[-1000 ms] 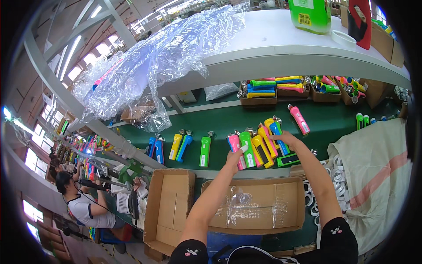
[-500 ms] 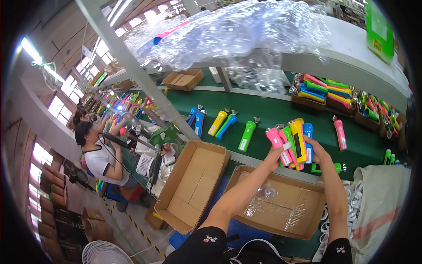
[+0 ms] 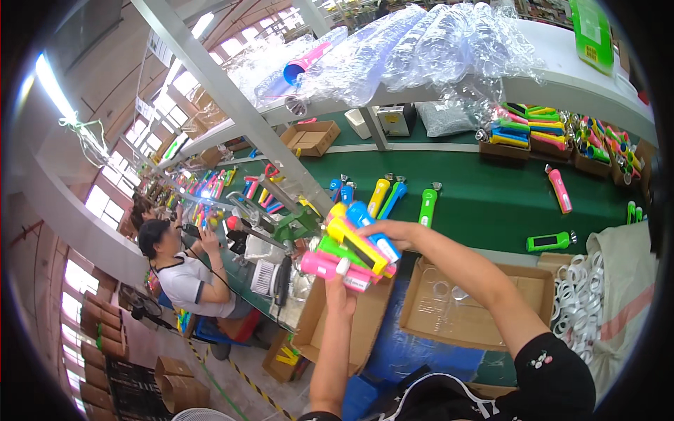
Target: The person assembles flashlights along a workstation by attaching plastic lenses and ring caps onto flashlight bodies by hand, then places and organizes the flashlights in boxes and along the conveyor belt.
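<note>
Between my two hands is a bundle of several plastic flashlights point(image 3: 357, 247) in pink, green, yellow and blue, tilted above the left cardboard box point(image 3: 344, 337). My left hand point(image 3: 341, 297) closes round the pink end from below, with something white at its thumb. My right hand point(image 3: 394, 234) grips the blue and yellow side from the right. The bundle hides part of the fingers. A green flashlight point(image 3: 427, 209) stands out on the green bench just beyond my right hand, with yellow and blue ones to its left.
A second cardboard box point(image 3: 484, 337) holds clear plastic pieces. White rings point(image 3: 579, 302) are heaped at right beside a pale sack point(image 3: 625, 281). Plastic-wrapped rolls point(image 3: 421, 49) cover the shelf above. A green hand press point(image 3: 298, 223) and a seated co-worker point(image 3: 193, 274) are on the left.
Both hands have carried the flashlight bundle left, from over the bench by the right box to above the left box. My view has shifted too.
</note>
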The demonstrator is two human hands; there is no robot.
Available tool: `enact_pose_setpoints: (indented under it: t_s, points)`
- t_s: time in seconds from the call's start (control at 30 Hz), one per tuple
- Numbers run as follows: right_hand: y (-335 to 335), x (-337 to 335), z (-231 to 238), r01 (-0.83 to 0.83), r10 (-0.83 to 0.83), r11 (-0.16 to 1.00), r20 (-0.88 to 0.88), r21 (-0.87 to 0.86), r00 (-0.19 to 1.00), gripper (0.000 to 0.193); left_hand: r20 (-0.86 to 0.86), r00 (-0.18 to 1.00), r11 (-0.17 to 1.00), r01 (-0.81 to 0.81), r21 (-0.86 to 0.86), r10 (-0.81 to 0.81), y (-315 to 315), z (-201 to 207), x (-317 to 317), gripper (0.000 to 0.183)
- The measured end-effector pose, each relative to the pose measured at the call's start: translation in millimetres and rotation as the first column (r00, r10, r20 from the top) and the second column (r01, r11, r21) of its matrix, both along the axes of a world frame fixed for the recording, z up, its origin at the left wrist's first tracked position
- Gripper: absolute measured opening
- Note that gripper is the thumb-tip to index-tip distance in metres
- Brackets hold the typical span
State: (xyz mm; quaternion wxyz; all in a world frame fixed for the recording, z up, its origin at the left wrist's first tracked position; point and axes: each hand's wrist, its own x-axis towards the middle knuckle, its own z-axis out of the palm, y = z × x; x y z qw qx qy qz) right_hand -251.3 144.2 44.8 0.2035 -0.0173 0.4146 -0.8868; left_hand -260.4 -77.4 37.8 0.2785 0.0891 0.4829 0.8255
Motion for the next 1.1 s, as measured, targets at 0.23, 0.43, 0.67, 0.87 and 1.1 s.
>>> enact_pose_setpoints:
  t_s: [0.23,0.43,0.67,0.87,1.1]
  points:
    - [-33.1,-44.1,-47.2,-0.147,0.123,0.945,0.099,0.293,0.987,0.052,0.289,0.956,0.997,-0.059,0.054,0.040,-37.6,-82.6,-1.5,0.057]
    - [-21.1,-27.8,-27.3,0.544,0.024,0.144,-0.552,0.827,0.833,0.082,0.279,0.939,0.978,-0.177,-0.110,0.201,-48.4,-126.6,4.6,0.068]
    - [161.7,211.5,-3.4,0.452,-0.274,-0.066,-0.452,0.890,0.849,0.052,0.329,0.939,0.942,0.015,-0.334,0.102,-58.2,-97.5,21.1,0.047]
    - [263.9,378.8,-40.7,0.096,-0.478,-0.311,-0.243,0.945,0.844,0.060,-0.406,0.888,0.793,-0.402,-0.458,0.216,-105.0,-102.2,16.0,0.067]
    - [241.7,437.4,-69.0,-0.282,-0.516,-0.413,0.032,0.866,0.856,0.063,-0.747,0.663,0.780,-0.441,-0.444,-0.050,-29.6,-25.6,67.0,0.066]
